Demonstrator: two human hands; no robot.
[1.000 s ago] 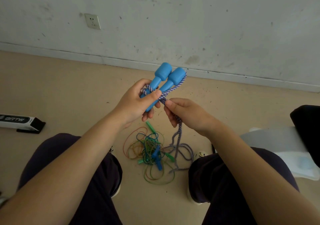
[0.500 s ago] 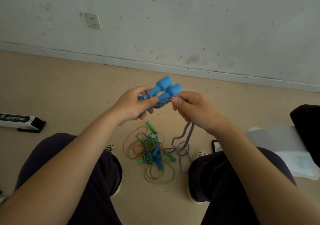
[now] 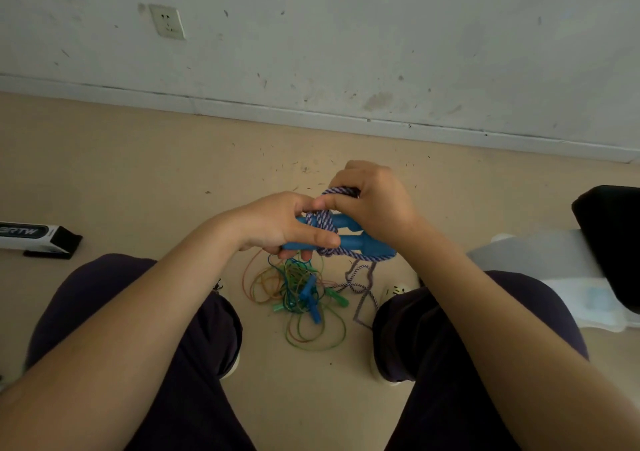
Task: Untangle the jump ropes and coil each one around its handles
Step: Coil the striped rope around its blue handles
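Observation:
My left hand (image 3: 280, 223) grips two blue handles (image 3: 349, 242) held side by side, lying roughly level and pointing right. A purple-and-white braided rope (image 3: 323, 223) is wound around them. My right hand (image 3: 372, 201) pinches a loop of that rope above the handles. The rope's loose end (image 3: 362, 287) hangs down to the floor. On the floor between my legs lies a tangle of thin green, orange and blue ropes (image 3: 298, 291) with small blue and green handles.
A black-and-white box (image 3: 33, 237) lies on the floor at far left. A black object (image 3: 609, 239) sits on white and grey sheets (image 3: 540, 263) at right. The wall with a socket (image 3: 167, 21) stands close ahead.
The handles tipped from pointing up and away to lying level and lower. My right hand rose from below the handles to above them, carrying the rope over. Less rope lies on the floor.

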